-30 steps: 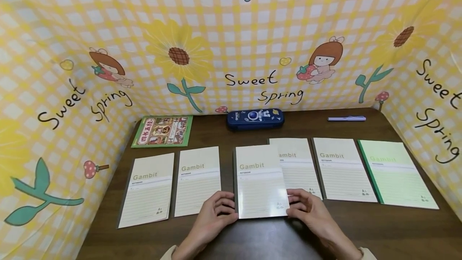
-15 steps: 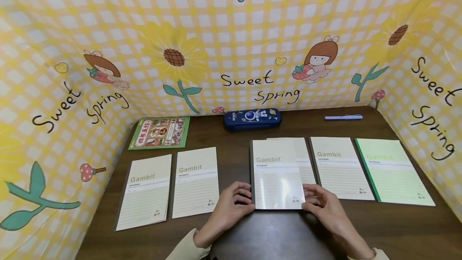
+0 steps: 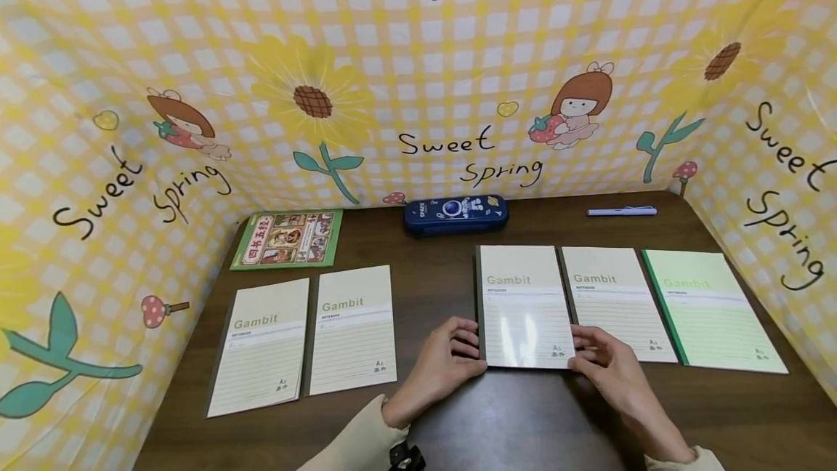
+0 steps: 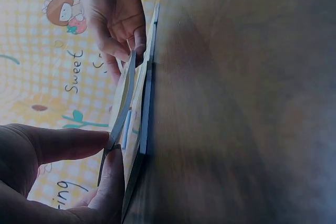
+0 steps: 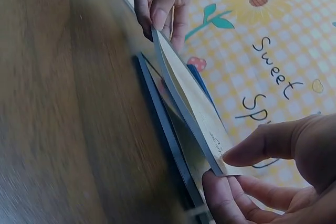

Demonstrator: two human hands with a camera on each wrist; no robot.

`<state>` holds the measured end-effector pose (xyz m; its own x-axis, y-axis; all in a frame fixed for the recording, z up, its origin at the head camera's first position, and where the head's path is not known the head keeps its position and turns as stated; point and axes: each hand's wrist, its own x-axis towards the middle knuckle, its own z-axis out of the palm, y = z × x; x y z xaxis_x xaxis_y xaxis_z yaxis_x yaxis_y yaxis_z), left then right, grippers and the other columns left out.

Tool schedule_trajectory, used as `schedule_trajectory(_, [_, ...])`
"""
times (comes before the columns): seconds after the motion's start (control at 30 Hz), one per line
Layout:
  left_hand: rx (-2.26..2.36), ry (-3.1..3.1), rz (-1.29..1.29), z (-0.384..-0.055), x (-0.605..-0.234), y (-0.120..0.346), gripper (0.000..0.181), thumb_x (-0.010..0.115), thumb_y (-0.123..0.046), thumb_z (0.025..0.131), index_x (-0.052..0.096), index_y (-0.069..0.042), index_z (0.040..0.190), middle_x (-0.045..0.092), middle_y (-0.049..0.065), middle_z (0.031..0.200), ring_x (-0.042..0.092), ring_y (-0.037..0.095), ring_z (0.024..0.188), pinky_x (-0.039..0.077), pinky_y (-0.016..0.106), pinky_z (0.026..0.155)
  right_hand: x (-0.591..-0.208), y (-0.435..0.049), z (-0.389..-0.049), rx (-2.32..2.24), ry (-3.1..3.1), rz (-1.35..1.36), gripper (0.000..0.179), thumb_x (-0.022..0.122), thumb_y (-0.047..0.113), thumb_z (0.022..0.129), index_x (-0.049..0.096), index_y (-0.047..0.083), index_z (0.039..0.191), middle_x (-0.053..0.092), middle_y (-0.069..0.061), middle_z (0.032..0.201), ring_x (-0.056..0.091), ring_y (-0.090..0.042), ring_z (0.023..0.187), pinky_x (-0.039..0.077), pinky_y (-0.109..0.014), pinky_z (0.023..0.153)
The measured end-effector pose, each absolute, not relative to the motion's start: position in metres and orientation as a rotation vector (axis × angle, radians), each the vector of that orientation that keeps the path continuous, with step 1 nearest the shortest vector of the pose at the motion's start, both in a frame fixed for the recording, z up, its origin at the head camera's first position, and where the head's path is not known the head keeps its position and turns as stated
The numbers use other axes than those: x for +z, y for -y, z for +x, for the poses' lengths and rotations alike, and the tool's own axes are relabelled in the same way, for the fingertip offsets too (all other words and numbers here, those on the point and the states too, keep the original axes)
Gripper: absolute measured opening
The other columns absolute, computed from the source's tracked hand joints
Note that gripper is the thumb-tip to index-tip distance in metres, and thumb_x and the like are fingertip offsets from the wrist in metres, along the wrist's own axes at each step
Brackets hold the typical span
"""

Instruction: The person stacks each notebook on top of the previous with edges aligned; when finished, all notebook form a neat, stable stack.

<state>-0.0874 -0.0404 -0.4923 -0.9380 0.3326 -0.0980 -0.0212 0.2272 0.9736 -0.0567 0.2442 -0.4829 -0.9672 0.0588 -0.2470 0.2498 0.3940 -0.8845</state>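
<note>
Rightward since the earlier frames, the held notebook [image 3: 525, 315] had travelled with both hands, and in the head view it largely hid the lower notebook [image 5: 167, 124]. The left hand [image 3: 443, 360] pinched its spine-side near corner between thumb and fingers; the right hand [image 3: 611, 365] pinched the opposite near corner. Its near edge bowed slightly, raised above the one beneath. Good lowering probably called for level corners, squared edges and an even release, lest it land askew.

Across the dark wooden table [image 3: 516, 420] lay a far-left notebook [image 3: 258, 351], a green-bordered book [image 3: 286, 240] behind it, a second cream notebook [image 3: 354, 333], a navy pencil case [image 3: 455, 216], a third cream notebook [image 3: 621, 307] with a lilac pen [image 3: 621, 211] behind, and a green notebook [image 3: 716, 315]. Yellow-checked cloth [image 3: 418, 57] walled the left, back and right.
</note>
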Motion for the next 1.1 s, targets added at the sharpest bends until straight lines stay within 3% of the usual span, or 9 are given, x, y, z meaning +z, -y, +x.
schedule_trajectory(0.57, [1.660,-2.275,0.239,-0.096,-0.501,0.027,0.056,0.088,-0.002,0.075,0.063,0.004,0.125,0.070,0.015,0.106,0.070,0.020,0.089,0.056,0.019,0.074,-0.491,-0.258,-0.067,-1.470,-2.589,0.184,0.051,0.074,-0.001,0.090,0.059,-0.008,0.138,0.071,-0.022,0.119,0.065,0.003,0.084,0.052,-0.019,0.070])
schedule_trajectory(0.73, [1.624,-2.306,0.259,-0.099,-0.499,0.026,0.056,0.089,-0.003,0.074,0.064,0.005,0.123,0.070,0.015,0.103,0.070,0.019,0.086,0.056,0.018,0.073,-0.487,-0.256,-0.069,-1.268,-2.724,0.144,0.051,0.080,0.014,0.091,0.064,-0.005,0.135,0.073,-0.017,0.112,0.069,-0.007,0.085,0.051,-0.020,0.069])
schedule_trajectory(0.9, [1.595,-2.330,0.263,-0.100,-0.497,0.026,0.055,0.089,-0.003,0.074,0.064,0.005,0.123,0.070,0.014,0.101,0.071,0.018,0.085,0.056,0.019,0.072,-0.485,-0.253,-0.070,-1.114,-2.807,0.067,0.070,0.091,0.034,0.081,0.065,-0.005,0.133,0.068,-0.009,0.105,0.065,-0.012,0.084,0.050,-0.022,0.069])
schedule_trajectory(1.1, [1.553,-2.365,0.276,-0.099,-0.497,0.026,0.060,0.090,-0.003,0.074,0.063,0.005,0.127,0.070,0.012,0.103,0.072,0.019,0.085,0.056,0.020,0.073,-0.487,-0.249,-0.070,-1.035,-2.883,-0.019,0.075,0.098,0.025,0.070,0.067,-0.007,0.130,0.065,-0.005,0.100,0.060,-0.006,0.076,0.048,-0.022,0.068])
